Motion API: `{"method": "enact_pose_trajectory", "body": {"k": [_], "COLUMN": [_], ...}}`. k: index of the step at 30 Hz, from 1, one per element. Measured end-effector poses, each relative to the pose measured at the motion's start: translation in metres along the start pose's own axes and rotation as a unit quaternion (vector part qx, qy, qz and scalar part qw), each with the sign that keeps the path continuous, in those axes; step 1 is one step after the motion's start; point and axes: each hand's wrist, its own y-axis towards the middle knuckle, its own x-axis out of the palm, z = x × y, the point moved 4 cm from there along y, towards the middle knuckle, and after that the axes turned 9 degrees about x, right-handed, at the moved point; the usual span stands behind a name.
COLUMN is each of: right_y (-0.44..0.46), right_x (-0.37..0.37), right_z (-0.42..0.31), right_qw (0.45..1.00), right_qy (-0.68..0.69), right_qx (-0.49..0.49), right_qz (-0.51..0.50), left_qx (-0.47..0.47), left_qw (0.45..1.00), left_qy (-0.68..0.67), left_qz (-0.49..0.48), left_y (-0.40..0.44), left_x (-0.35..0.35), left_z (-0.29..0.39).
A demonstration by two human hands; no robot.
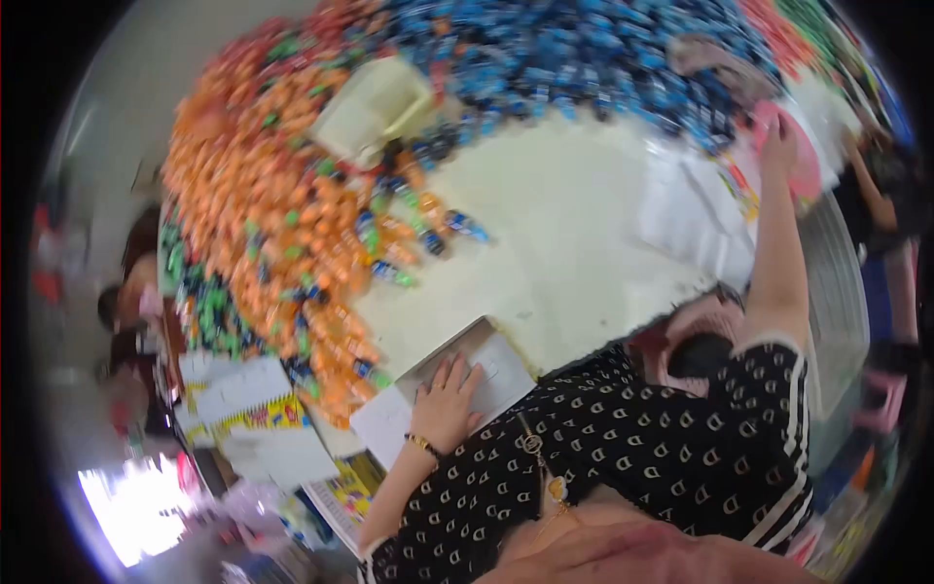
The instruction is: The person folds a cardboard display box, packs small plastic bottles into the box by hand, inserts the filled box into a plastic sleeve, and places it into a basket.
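My left hand lies over an open white box at the table's near edge, fingers stretched out across its inside. A ring and a dark beaded bracelet show on that hand and wrist. Far to the right, my right arm reaches out over the table. There my right hand grips a pink plastic basin or tray; blur hides its exact shape. Beside that hand lie clear plastic sheets or bags with some coloured print.
Heaps of small orange bottles and blue bottles cover the table's left and far sides. A cream bin lies among them. Flat white cartons are at left. People sit at both sides; a grey tub is at right.
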Motion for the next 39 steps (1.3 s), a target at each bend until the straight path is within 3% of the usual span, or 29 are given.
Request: {"method": "enact_pose_trajectory", "body": {"k": [2, 3, 4, 6, 7, 10, 12, 13, 16, 22, 25, 28, 31, 36, 39], "right_y": [-0.034, -0.066, -0.11, -0.188, -0.222, -0.311, -0.349, -0.361, -0.39, -0.391, -0.372, -0.332, -0.303, -0.276, -0.265], "right_x": [0.064, 0.094, 0.118, 0.152, 0.163, 0.225, 0.256, 0.278, 0.328, 0.329, 0.302, 0.28, 0.196, 0.114, 0.093], "right_z": [-0.034, -0.058, -0.098, -0.17, -0.209, -0.284, -0.332, -0.348, -0.384, -0.416, -0.388, -0.338, -0.3, -0.213, -0.183], "right_qw": [0.985, 0.95, 0.892, 0.789, 0.775, 0.652, 0.606, 0.602, 0.563, 0.513, 0.511, 0.553, 0.555, 0.612, 0.605], "right_qy": [0.114, 0.2, 0.272, 0.35, 0.306, 0.343, 0.374, 0.373, 0.399, 0.458, 0.476, 0.517, 0.591, 0.57, 0.581], "right_qx": [-0.035, 0.036, 0.108, 0.121, 0.14, 0.236, 0.326, 0.317, 0.445, 0.525, 0.534, 0.452, 0.401, 0.407, 0.414], "right_qz": [-0.126, -0.238, -0.344, -0.49, -0.535, -0.634, -0.623, -0.631, -0.571, -0.502, -0.476, -0.472, -0.426, -0.368, -0.354], "left_qx": [-0.039, -0.035, -0.026, -0.024, -0.02, -0.019, -0.019, -0.019, -0.021, -0.007, -0.005, -0.014, -0.02, -0.012, -0.002], "left_qw": [0.999, 0.999, 0.999, 0.999, 0.999, 0.998, 0.997, 0.996, 0.995, 0.989, 0.988, 0.987, 0.988, 0.989, 0.991], "left_qy": [-0.018, -0.026, -0.033, -0.042, -0.046, -0.053, -0.07, -0.079, -0.089, -0.12, -0.109, -0.106, -0.101, -0.084, -0.076], "left_qz": [0.01, 0.008, 0.006, 0.011, 0.015, 0.031, 0.031, 0.031, 0.042, 0.085, 0.106, 0.118, 0.117, 0.12, 0.109], "left_y": [-0.006, -0.005, -0.004, -0.004, -0.003, -0.002, -0.001, -0.001, -0.001, -0.001, 0.0, 0.002, 0.005, 0.005, 0.002], "left_x": [-0.003, -0.005, -0.007, -0.005, -0.004, -0.003, -0.003, -0.003, 0.0, 0.002, 0.002, 0.006, 0.013, 0.009, 0.003], "left_z": [-0.003, -0.004, -0.003, -0.002, -0.003, -0.006, -0.007, -0.008, -0.013, -0.021, -0.022, -0.023, -0.022, -0.023, -0.023]}}
